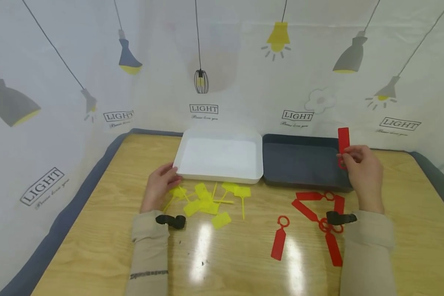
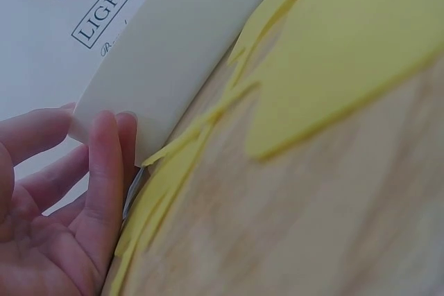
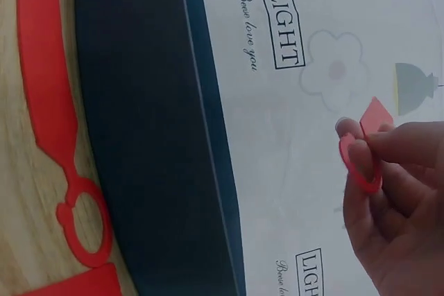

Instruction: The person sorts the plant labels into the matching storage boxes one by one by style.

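A red ring-ended tag (image 1: 343,139) is pinched upright between the thumb and fingers of the right hand (image 1: 364,174), over the right end of the dark tray (image 1: 305,183). In the right wrist view the right hand (image 3: 399,199) holds the tag (image 3: 361,171) near its ring. The left hand (image 1: 159,185) touches the near left corner of the white tray (image 1: 222,177), its fingers slightly bent. In the left wrist view the fingertips of the left hand (image 2: 69,206) rest at the corner of the white tray (image 2: 159,60), beside yellow tags (image 2: 333,46).
Several yellow tags (image 1: 221,220) lie in a loose pile in front of the white tray. Several red tags (image 1: 334,249) overlap in front of the dark tray, and one red tag (image 1: 278,245) lies apart. A printed cloth (image 1: 240,82) hangs behind the trays.
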A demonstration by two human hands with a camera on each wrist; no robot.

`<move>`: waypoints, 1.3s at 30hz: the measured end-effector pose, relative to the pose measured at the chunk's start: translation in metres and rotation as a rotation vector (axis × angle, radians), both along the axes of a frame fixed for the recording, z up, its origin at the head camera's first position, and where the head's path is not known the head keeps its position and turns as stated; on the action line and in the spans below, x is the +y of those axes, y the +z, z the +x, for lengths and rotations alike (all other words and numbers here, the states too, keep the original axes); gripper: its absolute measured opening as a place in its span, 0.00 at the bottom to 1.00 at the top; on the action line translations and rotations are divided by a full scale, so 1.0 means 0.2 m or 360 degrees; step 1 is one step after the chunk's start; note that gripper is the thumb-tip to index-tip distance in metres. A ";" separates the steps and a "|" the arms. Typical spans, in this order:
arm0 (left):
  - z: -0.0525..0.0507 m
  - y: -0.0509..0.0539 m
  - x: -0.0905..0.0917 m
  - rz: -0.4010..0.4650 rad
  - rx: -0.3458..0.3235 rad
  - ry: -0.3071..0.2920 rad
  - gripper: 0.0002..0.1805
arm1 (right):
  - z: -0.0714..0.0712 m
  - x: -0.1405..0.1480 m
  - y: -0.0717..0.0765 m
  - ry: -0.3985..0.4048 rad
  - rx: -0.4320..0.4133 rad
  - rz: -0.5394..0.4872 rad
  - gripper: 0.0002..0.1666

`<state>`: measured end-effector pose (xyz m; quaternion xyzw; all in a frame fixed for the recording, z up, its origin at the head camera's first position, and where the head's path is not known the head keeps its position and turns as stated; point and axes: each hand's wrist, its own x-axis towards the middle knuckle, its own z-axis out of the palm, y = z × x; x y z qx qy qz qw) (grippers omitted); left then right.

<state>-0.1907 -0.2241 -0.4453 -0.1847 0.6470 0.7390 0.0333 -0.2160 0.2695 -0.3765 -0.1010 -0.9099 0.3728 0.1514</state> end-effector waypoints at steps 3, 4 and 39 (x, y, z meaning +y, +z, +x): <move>0.00 -0.01 0.00 -0.0005 0.0017 -0.0001 0.29 | -0.01 0.02 -0.02 -0.0009 -0.0030 0.0002 0.15; 0.00 -0.02 0.00 -0.0010 0.0019 -0.0001 0.29 | -0.01 0.03 -0.03 -0.0011 -0.0043 0.0013 0.15; 0.00 -0.02 0.00 -0.0065 -0.0011 0.0029 0.30 | -0.08 0.12 -0.21 0.0371 -0.0424 0.0356 0.16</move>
